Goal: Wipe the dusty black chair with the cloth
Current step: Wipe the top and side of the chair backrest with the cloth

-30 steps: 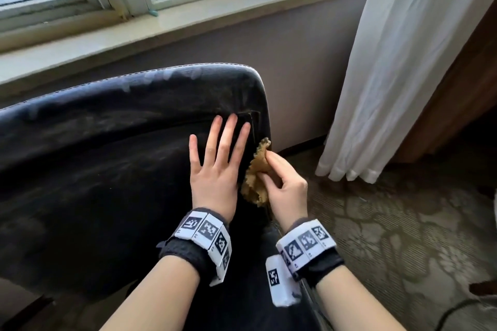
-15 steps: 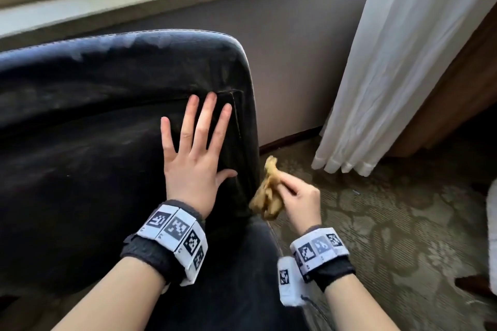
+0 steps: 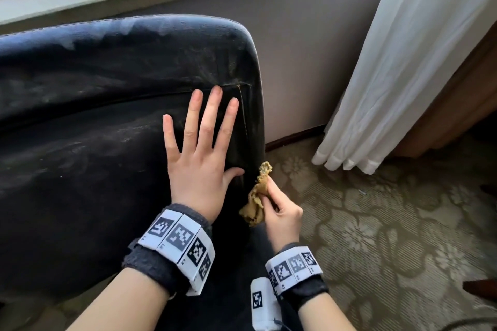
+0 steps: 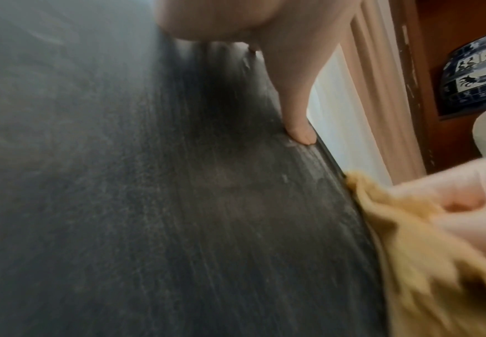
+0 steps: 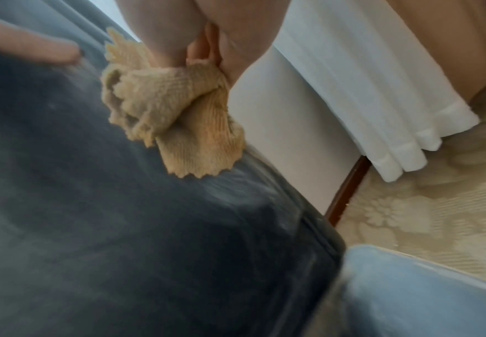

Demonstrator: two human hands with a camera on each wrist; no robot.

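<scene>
Most of the black chair (image 3: 88,158) shows grey dust streaks, thickest along its right edge, so long overlapping strokes down that edge look the sensible way to work. Bracing it, the left hand (image 3: 200,158) lies flat with fingers straight and spread, holding nothing. At the edge, the right hand (image 3: 282,212) pinches the bunched tan cloth (image 3: 255,204); spreading it flatter would probably catch more dust.
</scene>
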